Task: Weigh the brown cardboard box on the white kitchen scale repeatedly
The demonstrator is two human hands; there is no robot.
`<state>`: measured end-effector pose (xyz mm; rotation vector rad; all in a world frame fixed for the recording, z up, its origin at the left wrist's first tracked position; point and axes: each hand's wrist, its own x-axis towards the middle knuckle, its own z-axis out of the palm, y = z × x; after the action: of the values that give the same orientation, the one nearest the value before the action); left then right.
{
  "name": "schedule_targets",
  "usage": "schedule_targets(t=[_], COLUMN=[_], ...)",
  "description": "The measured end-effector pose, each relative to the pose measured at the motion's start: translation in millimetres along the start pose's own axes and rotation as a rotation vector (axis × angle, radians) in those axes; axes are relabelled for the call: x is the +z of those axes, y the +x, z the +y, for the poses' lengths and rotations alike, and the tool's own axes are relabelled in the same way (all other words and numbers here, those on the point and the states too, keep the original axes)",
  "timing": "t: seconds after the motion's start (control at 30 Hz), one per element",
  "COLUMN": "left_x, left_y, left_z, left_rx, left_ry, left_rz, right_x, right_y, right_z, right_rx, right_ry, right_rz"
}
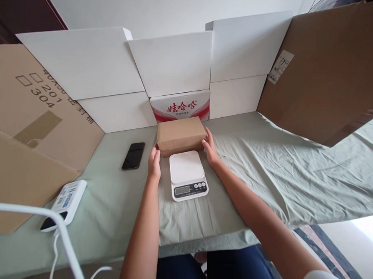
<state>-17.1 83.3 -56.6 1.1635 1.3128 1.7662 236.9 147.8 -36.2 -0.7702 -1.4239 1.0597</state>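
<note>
A closed brown cardboard box [181, 131] sits behind the kitchen scale, in front of the stacked white boxes. My left hand [154, 163] presses against its left end, and my right hand [210, 148] is at its right end, so the box is gripped between the two. Nearer to me lies a white kitchen scale [187, 166] with a bare platform; its display looks blank. The scale is between my forearms, close to the front face of the box. Part of my fingers is hidden along the box's sides.
A black phone [133, 156] lies left of my left hand. A white device [65, 204] with cables and a curved white tube [63, 229] are at the left front. Large cartons [12, 103] [323, 78] flank the cloth-covered table [252, 152]; white boxes [173, 65] line the back.
</note>
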Motion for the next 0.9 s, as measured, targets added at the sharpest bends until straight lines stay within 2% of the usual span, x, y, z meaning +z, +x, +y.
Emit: schedule_targets(t=[0.27,0.53,0.7,0.9], left_x=[3.9,9.1,12.4,7.9], left_y=[-1,-3,-10,-31], left_z=[5,13,31,48], left_rx=[0.021,0.031,0.146,0.281], left_ry=[-0.005,0.023,0.049,0.047], left_rz=[-0.046,-0.08,-0.098,-0.086], right_x=[3,3,3,2], right_y=[-3,-1,-1,-18], right_z=[-11,-7,-8,-27], right_rx=[-0.027,-0.049,-0.163,-0.262], right_ry=[-0.09,-0.096,-0.138,-0.152], right_rz=[-0.024,-0.019,-0.024,-0.026])
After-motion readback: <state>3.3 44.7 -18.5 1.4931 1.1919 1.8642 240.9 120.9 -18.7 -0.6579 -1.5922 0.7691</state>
